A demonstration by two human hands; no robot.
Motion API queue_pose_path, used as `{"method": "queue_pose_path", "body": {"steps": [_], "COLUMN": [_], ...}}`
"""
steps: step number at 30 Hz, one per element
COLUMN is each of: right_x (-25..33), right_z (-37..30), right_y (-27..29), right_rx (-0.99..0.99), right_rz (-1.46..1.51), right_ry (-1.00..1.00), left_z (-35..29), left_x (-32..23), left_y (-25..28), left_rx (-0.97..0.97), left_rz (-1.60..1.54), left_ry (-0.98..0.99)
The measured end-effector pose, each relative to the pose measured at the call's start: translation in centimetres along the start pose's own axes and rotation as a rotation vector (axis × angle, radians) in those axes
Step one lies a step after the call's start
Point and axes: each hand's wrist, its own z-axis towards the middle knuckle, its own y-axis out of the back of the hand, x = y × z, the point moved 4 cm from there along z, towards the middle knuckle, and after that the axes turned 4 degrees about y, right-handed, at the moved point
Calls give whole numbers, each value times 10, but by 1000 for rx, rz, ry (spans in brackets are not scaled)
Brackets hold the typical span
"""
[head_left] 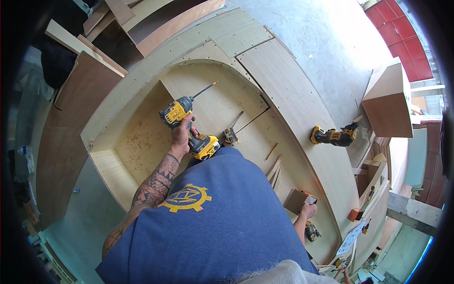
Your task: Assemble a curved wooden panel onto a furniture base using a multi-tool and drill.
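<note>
My left hand (181, 134) is wrapped round the grip of a yellow and black cordless impact driver (176, 112). Its long bit (205, 90) points up and to the right, over a curved plywood recess. Off to the right, my right hand (309, 209) is closed at the edge of a small cardboard box (295, 201), brown with an orange edge. Part of that hand's grip is hidden. Just below it lies another yellow and black power tool (311, 232). A second drill-like tool (230, 136) with a long bit rests in front of my body.
A yellow and black power tool (335, 136) lies on the curved plywood panel (288, 90). A pencil (271, 151) and thin wood strips (275, 171) lie nearby. A large carton (388, 102) stands at right, an orange box (355, 215) below it. Another person's hand (341, 271) shows at lower right.
</note>
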Motion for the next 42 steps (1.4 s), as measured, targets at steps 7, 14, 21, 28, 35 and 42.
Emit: {"method": "queue_pose_path", "body": {"steps": [7, 14, 21, 28, 35, 42], "right_x": [19, 21, 237, 573, 669, 639], "right_z": [8, 25, 37, -65, -129, -119], "right_y": [29, 65, 53, 24, -5, -7], "right_rx": [106, 141, 370, 1048, 1280, 1086], "right_rz": [-361, -328, 1011, 1608, 1582, 1477], "right_ry": [-41, -97, 146, 101, 64, 140], "left_z": [5, 19, 40, 54, 55, 59], "left_x": [-7, -15, -17, -5, 1, -2], "left_y": [7, 9, 5, -41, -28, -1], "left_rx": [6, 22, 139, 311, 290, 181], "left_rz": [-23, -37, -82, -102, -111, -166], "left_ry": [30, 65, 140, 247, 223, 244]}}
